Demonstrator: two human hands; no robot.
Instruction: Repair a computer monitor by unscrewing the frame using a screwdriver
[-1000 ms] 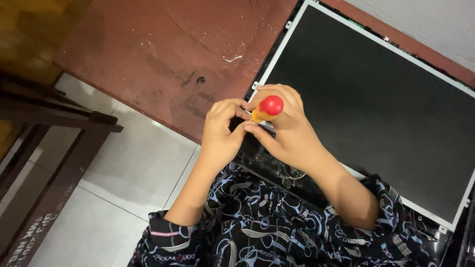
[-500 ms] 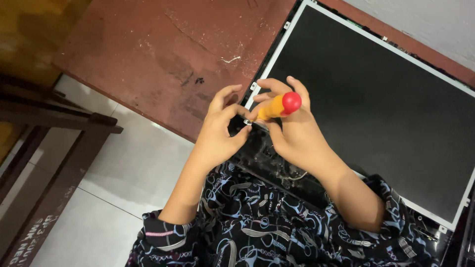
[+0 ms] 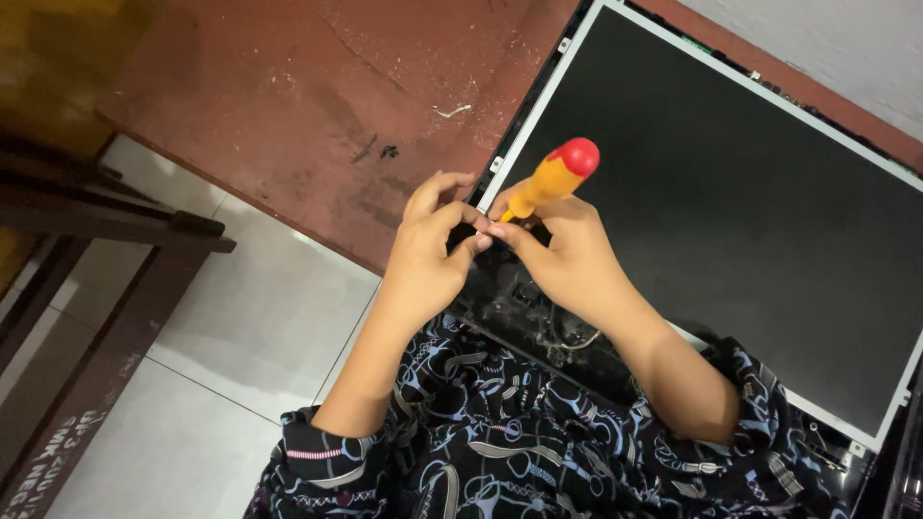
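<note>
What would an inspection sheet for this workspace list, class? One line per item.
Surface: worn reddish-brown table, scratched.
Job's things: black screen panel lying flat; screwdriver with orange handle, red cap.
Clutter: small white scrap on the table.
Grips: right hand holds the screwdriver; left hand pinches at its tip.
Cables: thin wires in the dark casing below the hands.
Surroundings: pale tiled floor, dark wooden furniture.

I see one bare flat screen panel (image 3: pixel 731 202), black with a silver frame, lying tilted on the reddish table (image 3: pixel 288 106).
</note>
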